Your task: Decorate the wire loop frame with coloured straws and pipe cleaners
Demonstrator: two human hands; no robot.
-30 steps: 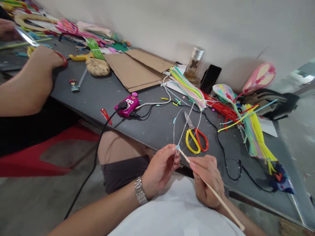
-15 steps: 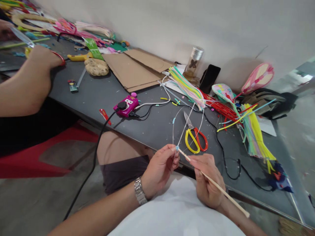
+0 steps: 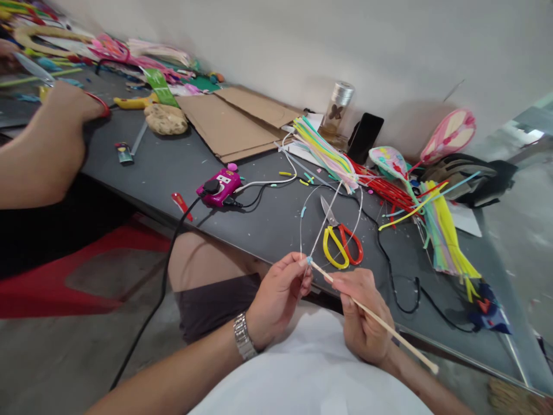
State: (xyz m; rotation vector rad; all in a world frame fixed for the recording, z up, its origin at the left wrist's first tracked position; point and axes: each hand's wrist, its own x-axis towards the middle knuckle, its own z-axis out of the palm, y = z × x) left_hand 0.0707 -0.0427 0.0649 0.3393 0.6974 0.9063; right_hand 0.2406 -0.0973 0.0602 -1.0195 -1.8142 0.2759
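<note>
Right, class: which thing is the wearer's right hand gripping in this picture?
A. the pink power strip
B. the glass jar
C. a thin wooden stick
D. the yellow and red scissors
C: the right hand is closed round a thin wooden stick, while the scissors, power strip and jar lie untouched on the table.

wall (image 3: 302, 40): plain off-white, beyond the hands, along the table's far edge | table (image 3: 268, 222): long, dark grey, just ahead of the hands, running up-left and right | floor (image 3: 52, 357): grey concrete, left of and below the hands | red seat (image 3: 64, 282): well left of the hands, under the table's edge | light: soft, even
</note>
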